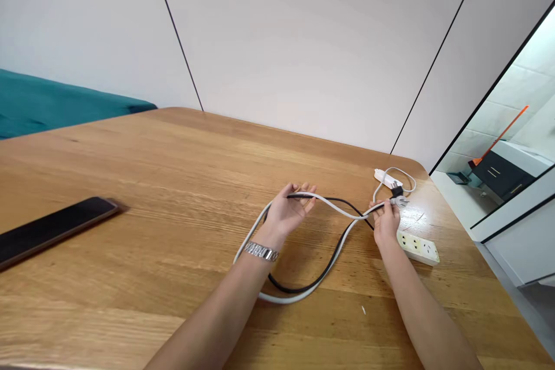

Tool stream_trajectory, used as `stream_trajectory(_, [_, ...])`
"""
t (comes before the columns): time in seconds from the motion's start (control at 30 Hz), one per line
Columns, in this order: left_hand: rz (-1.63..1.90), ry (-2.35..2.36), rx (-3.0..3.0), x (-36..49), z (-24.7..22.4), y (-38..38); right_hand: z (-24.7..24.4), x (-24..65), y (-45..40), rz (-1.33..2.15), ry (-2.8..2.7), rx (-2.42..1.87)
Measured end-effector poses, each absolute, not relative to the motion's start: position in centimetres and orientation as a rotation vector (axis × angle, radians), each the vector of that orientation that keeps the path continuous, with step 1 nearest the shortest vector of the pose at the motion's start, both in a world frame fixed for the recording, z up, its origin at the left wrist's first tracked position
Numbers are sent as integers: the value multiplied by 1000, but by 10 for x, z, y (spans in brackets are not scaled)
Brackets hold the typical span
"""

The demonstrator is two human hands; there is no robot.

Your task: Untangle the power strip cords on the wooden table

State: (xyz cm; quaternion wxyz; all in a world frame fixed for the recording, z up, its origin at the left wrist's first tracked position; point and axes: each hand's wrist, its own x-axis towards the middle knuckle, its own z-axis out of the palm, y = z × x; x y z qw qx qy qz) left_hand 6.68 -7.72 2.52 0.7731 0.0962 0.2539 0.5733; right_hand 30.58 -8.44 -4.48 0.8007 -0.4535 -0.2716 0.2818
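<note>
We are holding our left hand [288,214] palm up above the table [173,185], its fingers spread and loosely curled, and the white cable [281,301] and black cable [288,290] are running across it without being clenched. Our right hand [385,222] is gripping both cables, its fingers closing around them just below the white plug [400,202] and the black plug [396,189]. The cables are forming a wide loop between and below our hands, and they are crossing just beside the right one. Beyond that hand, a white block [388,178] is lying on the table, with a thin white cord [407,175] curving around near it. The socket strip [418,248] is resting beside our right wrist, slots facing up (any print on it is too small for us to read). We are wearing a silvery watch [261,251] on the left wrist, its dial hidden from view. Well to the left, a phone [52,228] is lying with its dark screen up, and nearer us, below the right part of the loop, a small white scrap [363,310] is lying on the wood
</note>
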Motion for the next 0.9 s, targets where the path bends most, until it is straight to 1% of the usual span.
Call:
stream_trajectory(0.13, [1278, 561, 142, 54, 20, -75, -19, 319, -90, 479, -595, -903])
stream_trajectory(0.23, [1307, 567, 111, 64, 25, -72, -3, 309, -106, 214, -805, -901])
stream_trajectory(0.33, [1296, 550, 148, 74, 43, -68, 2, 287, -124, -25, -1334, -965])
stream_trajectory(0.43, [1220, 471, 269, 72, 68, -71, 3, 268, -134, -39, -1957, -909])
stream_trajectory(0.53, [1169, 393, 353, 64, 86, -90, 5, 256, -136, -54, -2223, -981])
stream_trajectory(0.63, [1184, 325, 327, 63, 89, -126, 7, 246, -137, -78, -2206, -1352])
stream_trajectory(0.73, [1205, 273, 216, 73, 76, -167, 12, 238, -140, -52, -1933, -1699])
stream_trajectory(0.8, [1147, 306, 156, 83, 63, -187, 17, 237, -142, 46, -1755, -1696])
stream_trajectory(0.9, [1039, 491, 143, 96, 43, -194, 24, 242, -144, 247, -1616, -1450])
